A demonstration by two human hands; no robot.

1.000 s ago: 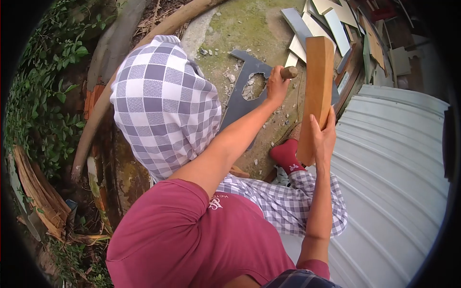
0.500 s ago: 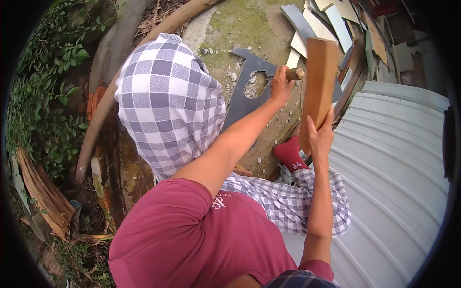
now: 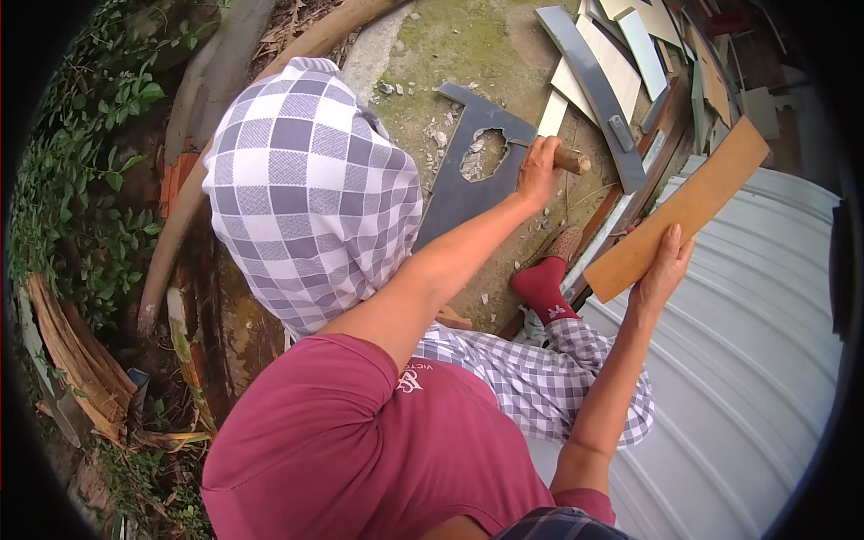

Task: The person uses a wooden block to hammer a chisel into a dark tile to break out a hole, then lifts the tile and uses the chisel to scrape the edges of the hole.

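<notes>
My left hand [image 3: 539, 171] is closed around a round wooden handle [image 3: 572, 161]. A thin, dark shaft shows on the other side of the fist, pointing toward a ragged hole in the grey board [image 3: 477, 205]; its tip is too small to make out. This board lies on the ground with pale chips around it. Over on the right, my right hand [image 3: 663, 268] grips a flat brown wooden plank [image 3: 684, 211] near its lower end. The plank is tilted up to the right, its broad face showing, above the corrugated metal sheet.
Corrugated metal sheeting [image 3: 747, 297] covers the right side. Board offcuts [image 3: 603, 67] are piled at the top right, a long grey strip [image 3: 589, 90] among them. My checkered knee [image 3: 310, 189] and red-socked foot [image 3: 543, 286] flank the work. Leafy plants [image 3: 90, 180] and a curved log [image 3: 184, 234] lie left.
The plank has swung right and tipped over from nearly upright, away from the wooden handle. My left hand has shifted slightly right and down with the handle.
</notes>
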